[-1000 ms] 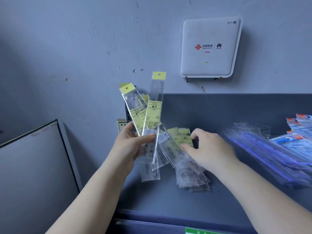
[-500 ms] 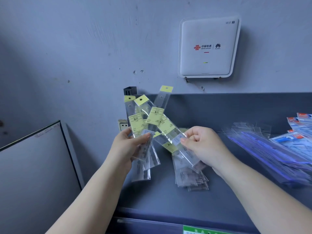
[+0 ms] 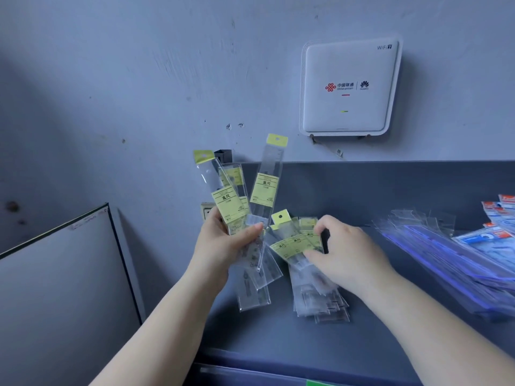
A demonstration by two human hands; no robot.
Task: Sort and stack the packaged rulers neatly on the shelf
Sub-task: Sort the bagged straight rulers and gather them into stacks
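My left hand [image 3: 223, 246] grips a fanned bunch of packaged rulers [image 3: 264, 188], clear sleeves with yellow labels, held upright above the left end of the dark grey shelf [image 3: 264, 338]. A loose pile of the same yellow-labelled rulers [image 3: 295, 242] lies on the shelf just right of it. My right hand [image 3: 342, 252] is down on that pile, thumb and fingers pinching the top packet near its label. The lower ends of the pile [image 3: 323, 305] stick out under my right hand.
A heap of blue-edged clear packets [image 3: 446, 263] and blue-and-red carded packets [image 3: 498, 235] fills the shelf's right side. A white WiFi router [image 3: 348, 87] hangs on the wall above. A whiteboard panel [image 3: 61, 288] leans at the left. A small black bracket [image 3: 223, 156] sits behind the held rulers.
The ruler my right hand was passing over has joined the bunch in my left hand. My right hand has dropped back onto the shelf pile and pinches another packet.
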